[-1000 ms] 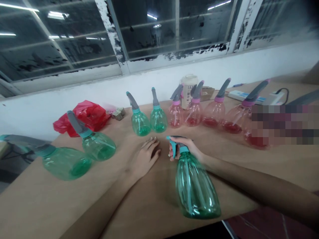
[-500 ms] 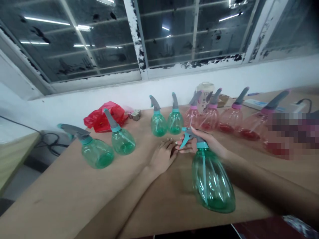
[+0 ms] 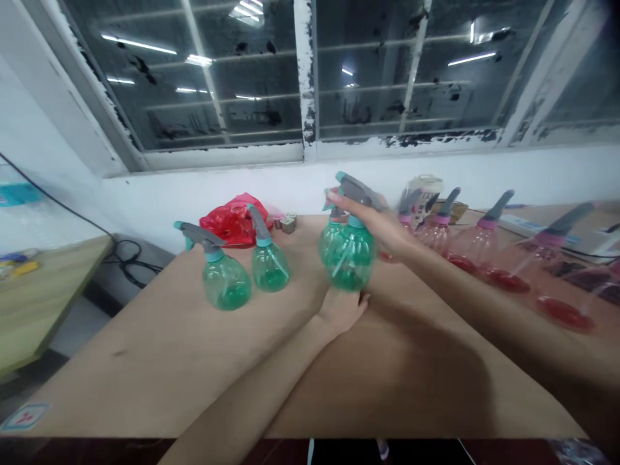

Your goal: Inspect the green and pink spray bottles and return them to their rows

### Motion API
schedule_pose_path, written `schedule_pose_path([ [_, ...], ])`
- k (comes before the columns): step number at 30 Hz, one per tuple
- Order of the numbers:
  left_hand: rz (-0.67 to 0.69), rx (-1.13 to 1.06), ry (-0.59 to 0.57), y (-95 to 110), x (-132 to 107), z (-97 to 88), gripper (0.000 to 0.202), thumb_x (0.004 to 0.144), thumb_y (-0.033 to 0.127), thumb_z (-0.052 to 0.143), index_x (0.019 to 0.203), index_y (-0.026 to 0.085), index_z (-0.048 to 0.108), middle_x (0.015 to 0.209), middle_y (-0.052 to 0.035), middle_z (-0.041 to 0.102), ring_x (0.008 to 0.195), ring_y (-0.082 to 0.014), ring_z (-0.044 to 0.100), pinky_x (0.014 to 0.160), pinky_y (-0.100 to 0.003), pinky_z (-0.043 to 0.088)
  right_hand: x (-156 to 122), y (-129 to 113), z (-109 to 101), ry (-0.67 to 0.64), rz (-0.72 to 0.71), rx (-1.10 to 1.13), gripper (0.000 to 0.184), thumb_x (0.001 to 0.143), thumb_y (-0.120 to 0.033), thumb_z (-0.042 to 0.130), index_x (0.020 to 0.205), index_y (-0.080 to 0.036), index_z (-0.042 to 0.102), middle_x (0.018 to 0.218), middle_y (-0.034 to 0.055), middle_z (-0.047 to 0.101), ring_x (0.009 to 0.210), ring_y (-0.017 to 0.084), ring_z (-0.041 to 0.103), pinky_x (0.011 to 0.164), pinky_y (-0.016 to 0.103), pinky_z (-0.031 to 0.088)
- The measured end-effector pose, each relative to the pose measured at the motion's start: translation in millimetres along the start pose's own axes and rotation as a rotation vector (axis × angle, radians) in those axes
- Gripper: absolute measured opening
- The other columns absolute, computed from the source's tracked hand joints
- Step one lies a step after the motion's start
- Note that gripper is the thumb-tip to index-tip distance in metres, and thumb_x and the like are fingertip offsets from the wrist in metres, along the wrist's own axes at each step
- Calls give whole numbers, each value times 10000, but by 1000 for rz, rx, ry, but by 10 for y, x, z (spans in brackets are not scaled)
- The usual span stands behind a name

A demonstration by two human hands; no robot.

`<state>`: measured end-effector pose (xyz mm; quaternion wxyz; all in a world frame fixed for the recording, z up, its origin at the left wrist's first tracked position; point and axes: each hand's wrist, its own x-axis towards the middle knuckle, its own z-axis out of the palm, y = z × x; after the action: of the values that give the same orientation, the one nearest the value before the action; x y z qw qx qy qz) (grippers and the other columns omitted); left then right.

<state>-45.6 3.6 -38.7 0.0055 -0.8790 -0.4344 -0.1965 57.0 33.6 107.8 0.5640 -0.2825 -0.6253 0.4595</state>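
Observation:
My right hand [image 3: 372, 216] is closed round the grey-and-teal spray head of a green spray bottle [image 3: 352, 258], holding it above the table over my left hand. A little green liquid shows low in the bottle. My left hand [image 3: 341, 311] lies on the table just below, thumb apart and the other fingers partly hidden by the bottle; it looks open and holds nothing. Right behind the held bottle stands another green spray bottle [image 3: 328, 240], partly covered. To the left, two more green spray bottles stand: a nearer one [image 3: 227, 284] and a farther one [image 3: 270, 266].
Several pink spray bottles [image 3: 472, 242] stand in a row at the right. A red plastic bag [image 3: 232, 223] and small blocks [image 3: 289, 223] lie at the back, near a white cup-like container [image 3: 426, 194]. Black cables [image 3: 128, 261] hang by a side table [image 3: 62, 284].
My right hand has carried the green spray bottle forward and up, toward the other green bottles. The whole view has shifted. My left hand stays on the table.

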Motion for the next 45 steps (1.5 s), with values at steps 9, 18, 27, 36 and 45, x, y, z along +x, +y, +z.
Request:
schedule_pose_path([
  [9, 4, 53, -41, 37, -23, -12, 306, 926, 309, 463, 1110, 99, 586, 1244, -145, 581, 1235, -258, 462, 1041, -391, 346, 567, 631, 527, -10, -164, -98, 454, 751, -461, 666, 1061, -131, 625, 1067, 81, 629, 1053, 250, 578, 853, 371, 519],
  [18, -3, 56, -71, 46, -32, -38, 367, 927, 341, 442, 1124, 70, 593, 1212, -162, 596, 1190, -269, 496, 1023, -376, 364, 722, 1144, 690, 34, -151, -148, 441, 748, -499, 625, 1040, -169, 625, 1022, 65, 655, 1007, 224, 594, 912, 404, 474],
  [27, -2, 40, -51, 37, -27, -15, 317, 918, 315, 476, 1120, 99, 589, 1250, -151, 584, 1229, -253, 473, 1057, -384, 338, 507, 951, 502, -41, -82, -163, 459, 669, -448, 725, 1049, -199, 656, 1071, 52, 684, 1038, 229, 602, 946, 392, 450],
  [36, -13, 45, -33, 32, -16, -2, 314, 908, 288, 483, 1127, 84, 580, 1258, -166, 578, 1213, -266, 491, 1044, -397, 351, -211, 755, -166, 106, -81, -470, 276, 747, -443, 664, 907, -220, 695, 971, 61, 710, 887, 235, 653, 827, 410, 506],
  [45, -69, 52, -12, 100, -28, -27, 337, 905, 274, 465, 1167, 68, 513, 1241, -210, 573, 1219, -303, 485, 991, -438, 400, 112, 843, -190, 248, -45, -895, 504, 816, -428, 564, 1218, -124, 546, 1226, 150, 602, 1100, 260, 569, 934, 386, 425],
])
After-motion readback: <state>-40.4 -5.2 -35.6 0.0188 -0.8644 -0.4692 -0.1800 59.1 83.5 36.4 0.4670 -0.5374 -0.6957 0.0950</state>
